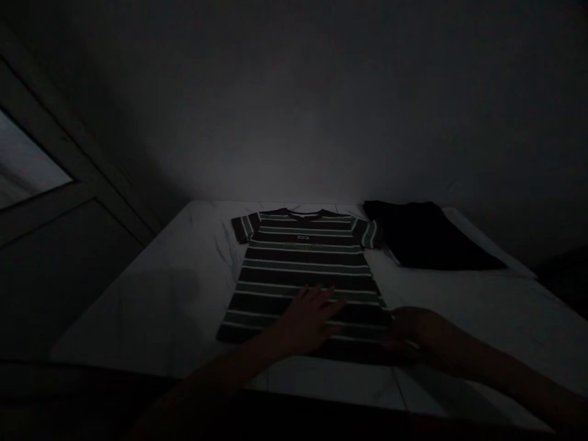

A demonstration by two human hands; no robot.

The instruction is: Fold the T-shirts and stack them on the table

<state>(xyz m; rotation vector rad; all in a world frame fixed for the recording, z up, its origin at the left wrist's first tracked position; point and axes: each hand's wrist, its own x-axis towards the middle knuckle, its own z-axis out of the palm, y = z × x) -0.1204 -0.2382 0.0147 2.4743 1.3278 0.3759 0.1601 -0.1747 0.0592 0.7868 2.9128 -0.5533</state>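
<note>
A striped short-sleeved T-shirt lies spread out on the white table, its collar toward the wall and its hem toward me. My left hand rests flat on the lower middle of the shirt, fingers spread. At the shirt's lower right corner, my right hand has its fingers closed on the edge of the fabric near the hem. The scene is very dark, so the right fingertips are hard to make out.
A folded black cloth lies at the back right of the marbled white table. Behind the table rises a plain wall. A door with a glass pane stands on the left. The table's near edge runs below my hands.
</note>
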